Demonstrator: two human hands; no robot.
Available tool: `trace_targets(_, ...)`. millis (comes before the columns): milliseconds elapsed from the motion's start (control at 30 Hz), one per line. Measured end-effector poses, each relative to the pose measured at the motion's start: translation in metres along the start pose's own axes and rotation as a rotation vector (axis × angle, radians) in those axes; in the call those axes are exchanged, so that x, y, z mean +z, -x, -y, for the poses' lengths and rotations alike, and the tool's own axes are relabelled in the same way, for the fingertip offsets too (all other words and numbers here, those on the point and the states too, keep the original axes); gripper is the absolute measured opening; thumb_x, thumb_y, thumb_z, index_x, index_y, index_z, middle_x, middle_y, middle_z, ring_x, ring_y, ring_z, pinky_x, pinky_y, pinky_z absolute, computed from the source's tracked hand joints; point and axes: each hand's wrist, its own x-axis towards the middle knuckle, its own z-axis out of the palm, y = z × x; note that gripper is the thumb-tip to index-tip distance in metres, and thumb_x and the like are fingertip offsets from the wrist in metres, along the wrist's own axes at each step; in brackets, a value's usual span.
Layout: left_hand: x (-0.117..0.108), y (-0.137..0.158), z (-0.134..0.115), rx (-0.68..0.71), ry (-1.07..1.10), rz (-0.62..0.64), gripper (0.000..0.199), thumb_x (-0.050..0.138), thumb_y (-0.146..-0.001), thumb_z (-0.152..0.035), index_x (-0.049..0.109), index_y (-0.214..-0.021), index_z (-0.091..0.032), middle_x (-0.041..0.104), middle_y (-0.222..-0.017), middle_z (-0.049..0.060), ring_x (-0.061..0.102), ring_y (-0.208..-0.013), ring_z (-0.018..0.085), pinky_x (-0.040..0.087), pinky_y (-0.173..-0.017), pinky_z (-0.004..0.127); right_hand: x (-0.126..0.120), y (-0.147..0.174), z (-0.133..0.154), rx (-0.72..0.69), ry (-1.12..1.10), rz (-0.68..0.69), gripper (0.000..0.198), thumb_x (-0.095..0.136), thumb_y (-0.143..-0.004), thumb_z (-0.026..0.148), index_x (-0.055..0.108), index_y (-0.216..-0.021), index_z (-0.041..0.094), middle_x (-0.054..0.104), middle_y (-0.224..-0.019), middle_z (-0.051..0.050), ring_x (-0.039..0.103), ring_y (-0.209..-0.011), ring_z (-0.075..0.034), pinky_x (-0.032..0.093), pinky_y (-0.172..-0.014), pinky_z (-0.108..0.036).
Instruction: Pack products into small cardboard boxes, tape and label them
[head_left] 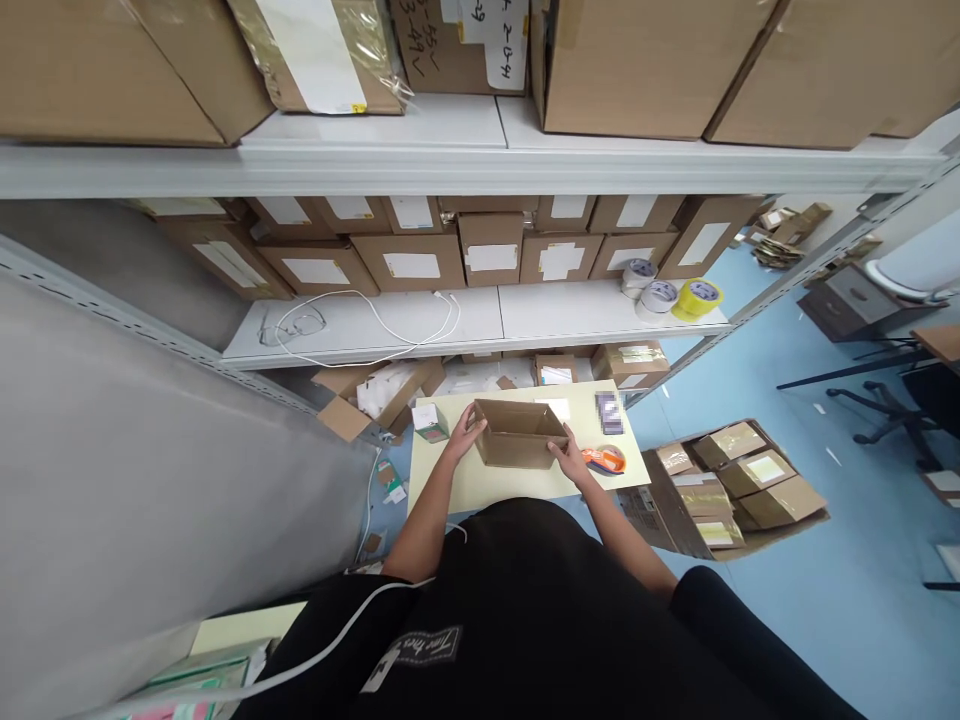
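Between my hands is a brown cardboard box (517,452) with its top open, over the pale yellow table (450,490). My left hand (466,432) grips its left end, fingers closed on the side wall. At the opposite end my right hand (570,455) holds the right wall near the lower corner. Close to my right hand lies an orange tape dispenser (600,460). A small white and green box (430,422) stands to the left of my left hand. Behind the cardboard box, a white paper (553,408) lies on the table.
A shelf (480,310) ahead carries labelled cartons (411,264), a white cable (379,318) and tape rolls (697,297). Large cartons fill the shelf above. On the floor, right, sits a big carton (675,530) of smaller boxes. An open carton (401,395) is left of the table.
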Motion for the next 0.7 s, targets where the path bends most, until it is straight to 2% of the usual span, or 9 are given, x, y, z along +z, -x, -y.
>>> trace_targets(200, -0.021, 0.016, 0.009, -0.061, -0.027, 0.06, 0.104, 0.082, -0.079, -0.06, 0.033, -0.165, -0.029, 0.03, -0.172, 0.014, 0.041, -0.152, 0.036, 0.038, -0.122, 0.047, 0.016, -0.002, 0.021, -0.026, -0.012, 0.16, 0.087, 0.074, -0.083, 0.06, 0.043, -0.159, 0.032, 0.054, -0.158, -0.008, 0.051, -0.142, -0.027, 0.04, -0.12, -0.047)
trace_targets(333, -0.024, 0.018, 0.012, -0.123, -0.072, 0.05, 0.114, 0.089, -0.071, -0.054, 0.031, -0.166, -0.028, 0.029, -0.171, 0.018, 0.039, -0.152, 0.04, 0.041, -0.119, 0.048, 0.024, 0.0, 0.016, -0.046, 0.032, 0.197, 0.081, 0.075, -0.084, 0.059, 0.049, -0.156, 0.034, 0.05, -0.161, -0.008, 0.044, -0.15, -0.028, 0.041, -0.118, -0.048)
trace_targets(467, -0.016, 0.018, 0.013, -0.087, -0.089, 0.06, 0.12, 0.093, -0.065, -0.048, 0.031, -0.165, -0.027, 0.039, -0.165, 0.018, 0.043, -0.146, 0.038, 0.045, -0.114, 0.047, 0.023, -0.006, 0.003, -0.07, 0.115, 0.208, 0.072, 0.075, -0.084, 0.057, 0.055, -0.152, 0.039, 0.049, -0.162, -0.004, 0.042, -0.152, -0.031, 0.047, -0.114, -0.05)
trace_targets(567, -0.011, 0.017, 0.014, -0.052, -0.061, 0.052, 0.115, 0.093, -0.064, -0.048, 0.035, -0.161, -0.027, 0.042, -0.161, 0.016, 0.045, -0.143, 0.035, 0.045, -0.113, 0.046, 0.021, -0.015, -0.002, -0.071, 0.137, 0.205, 0.07, 0.077, -0.083, 0.056, 0.059, -0.148, 0.039, 0.052, -0.16, -0.003, 0.043, -0.152, -0.031, 0.046, -0.115, -0.05)
trace_targets(700, -0.01, 0.014, 0.015, -0.054, -0.074, 0.04, 0.102, 0.092, -0.065, -0.047, 0.043, -0.151, -0.025, 0.045, -0.158, 0.017, 0.048, -0.14, 0.034, 0.043, -0.114, 0.045, 0.018, -0.025, -0.004, -0.088, 0.178, 0.211, 0.067, 0.08, -0.081, 0.057, 0.066, -0.142, 0.036, 0.058, -0.154, -0.006, 0.042, -0.153, -0.031, 0.038, -0.123, -0.051)
